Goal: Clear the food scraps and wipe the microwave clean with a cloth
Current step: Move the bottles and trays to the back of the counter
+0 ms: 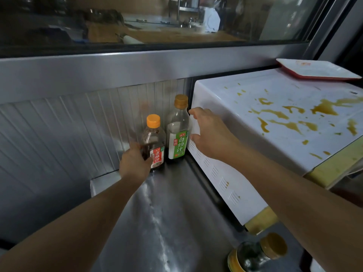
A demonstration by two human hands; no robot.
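Left hand [135, 163] grips the red-label sauce bottle [154, 143] beside the splattered microwave [275, 114]; right hand [208, 132], fingers spread, reaches toward the green-label bottle [177, 132]; best lifted upright, well aside.

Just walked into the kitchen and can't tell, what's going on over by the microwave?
A person is at a steel counter beside a white microwave whose top is splattered with yellow-brown sauce. Their left hand grips a small bottle with a red label, while the right hand reaches in between the microwave's side and a taller green-label bottle. A dirty tray sits on top. No cloth is visible, and nothing looks wiped.
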